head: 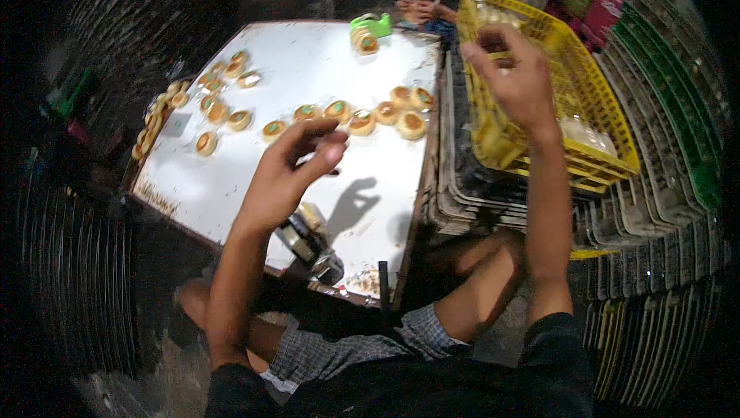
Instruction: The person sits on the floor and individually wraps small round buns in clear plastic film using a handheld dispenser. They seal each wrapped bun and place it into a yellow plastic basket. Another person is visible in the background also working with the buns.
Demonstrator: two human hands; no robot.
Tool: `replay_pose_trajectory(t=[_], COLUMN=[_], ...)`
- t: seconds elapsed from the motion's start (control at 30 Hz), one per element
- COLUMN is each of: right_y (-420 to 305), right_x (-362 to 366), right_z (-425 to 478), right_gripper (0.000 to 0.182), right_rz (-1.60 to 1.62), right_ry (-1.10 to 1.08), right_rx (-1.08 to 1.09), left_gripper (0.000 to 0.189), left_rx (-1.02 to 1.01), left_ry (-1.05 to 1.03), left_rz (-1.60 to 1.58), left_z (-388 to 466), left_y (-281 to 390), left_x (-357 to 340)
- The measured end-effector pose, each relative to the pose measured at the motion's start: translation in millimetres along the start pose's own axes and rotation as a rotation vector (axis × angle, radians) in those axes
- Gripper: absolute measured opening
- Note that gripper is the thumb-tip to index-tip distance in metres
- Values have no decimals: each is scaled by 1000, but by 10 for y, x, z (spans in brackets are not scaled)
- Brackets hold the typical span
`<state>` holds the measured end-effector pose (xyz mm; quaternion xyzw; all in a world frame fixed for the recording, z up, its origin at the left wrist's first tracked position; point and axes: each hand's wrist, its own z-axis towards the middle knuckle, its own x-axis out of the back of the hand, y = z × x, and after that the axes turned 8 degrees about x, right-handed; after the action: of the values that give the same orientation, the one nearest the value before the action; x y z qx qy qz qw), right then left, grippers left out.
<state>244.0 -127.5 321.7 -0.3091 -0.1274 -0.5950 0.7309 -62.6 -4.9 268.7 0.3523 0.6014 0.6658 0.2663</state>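
My left hand (300,169) is raised over the white tabletop (219,169), fingers curled and apart, with nothing seen in it. Below it a tape dispenser (306,242) stands by the near table edge. Past my fingertips lie several round filled pastries (361,122), some in clear wrap. My right hand (511,74), slightly blurred, hangs over the yellow plastic crate (578,60), its fingers bent and apart and no object visible between them. White wrapped items (584,135) sit in the crate's near end.
Stacked trays (474,198) support the yellow crate at the table's right side. A green tape dispenser (378,25) and a row of pastries (364,42) are at the far edge. Another person's hands (425,9) are beyond it. More pastries (150,123) line the left edge.
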Motion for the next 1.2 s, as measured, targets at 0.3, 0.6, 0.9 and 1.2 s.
replay_pose_trajectory(t=[0.3,0.6,0.9,1.2], right_y=[1320,-660,-1719,-1998], right_x=[-3082,-2757,-2202,-1825], right_z=[-1332,-2086,-1424,-1650], right_gripper=[49,54,100,28], right_rz=[-335,1137,1209,1185], right_ry=[-346,270,-231,-405], right_rx=[-357,-983,-346,-393], left_gripper=[43,51,49,46], left_rx=[346,496,134,470], left_ry=[415,318,348,-288], left_rz=[-174,-578,-134,-813], left_z=[-823,-837,-1104,-1295], left_y=[-1304,-1618,-1409,-1879], left_x=[492,443,614,523])
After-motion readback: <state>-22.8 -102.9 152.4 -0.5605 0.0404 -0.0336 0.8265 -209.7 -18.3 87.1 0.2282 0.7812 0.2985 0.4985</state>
